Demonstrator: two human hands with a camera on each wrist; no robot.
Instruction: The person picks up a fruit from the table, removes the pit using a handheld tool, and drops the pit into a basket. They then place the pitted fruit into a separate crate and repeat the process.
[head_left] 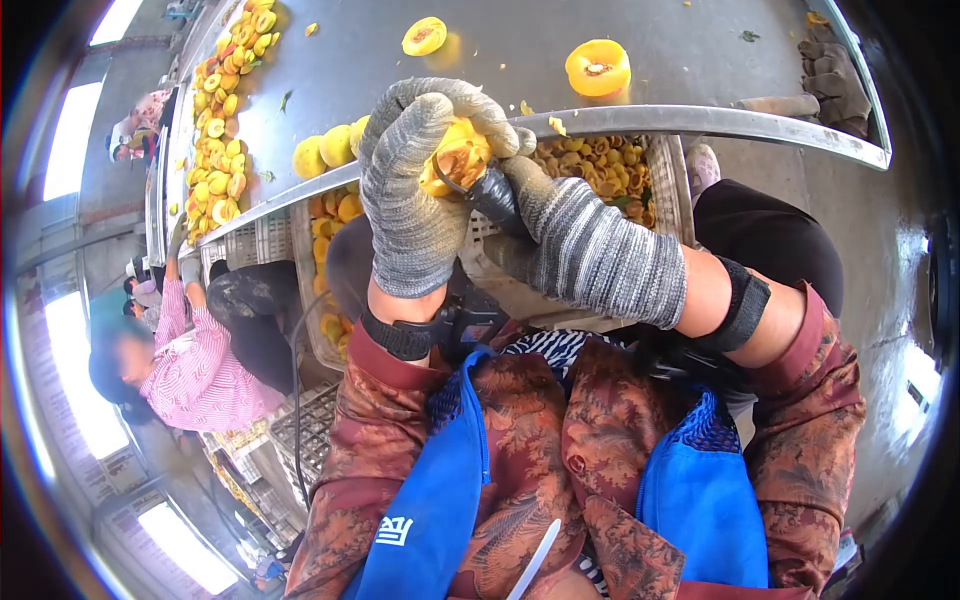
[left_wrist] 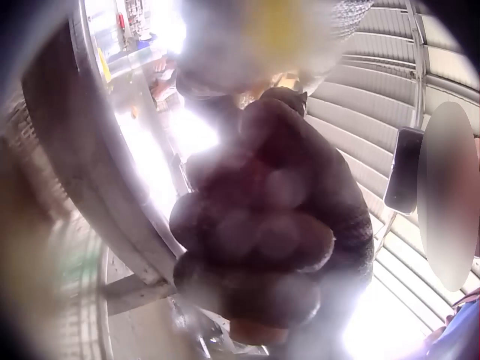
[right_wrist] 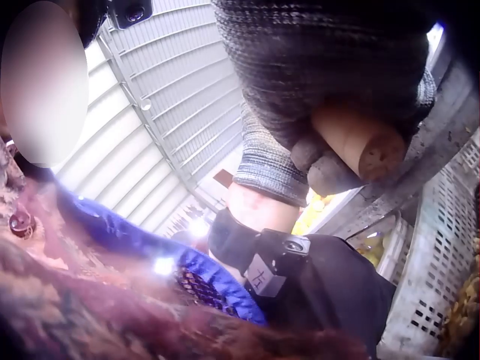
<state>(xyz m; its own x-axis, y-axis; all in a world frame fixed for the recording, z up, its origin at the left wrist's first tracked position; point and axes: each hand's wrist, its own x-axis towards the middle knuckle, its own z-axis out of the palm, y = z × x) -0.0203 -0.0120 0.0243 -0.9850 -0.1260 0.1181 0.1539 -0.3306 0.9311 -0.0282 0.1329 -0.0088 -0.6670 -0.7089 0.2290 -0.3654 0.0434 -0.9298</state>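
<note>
In the head view my left hand (head_left: 412, 190), in a grey knit glove, cups a yellow peach half (head_left: 462, 155) with its cut, torn side facing up. My right hand (head_left: 590, 235), gloved likewise, grips a pitting knife (head_left: 497, 200) whose handle is dark near the blade. Its thin curved metal blade lies against the peach flesh. The wooden handle end (right_wrist: 379, 157) sticks out of the right fist in the right wrist view. In the left wrist view the right fist (left_wrist: 255, 225) is dark, and the peach is a yellow blur above.
On the metal table (head_left: 500, 75) lie a peach half with its pit (head_left: 598, 68) and another half (head_left: 425, 36). Many halves (head_left: 215, 130) line the left side. A crate of peach pieces (head_left: 600, 170) stands below the table edge. Grey gloves (head_left: 832, 80) lie at right. Another person (head_left: 205, 360) sits at left.
</note>
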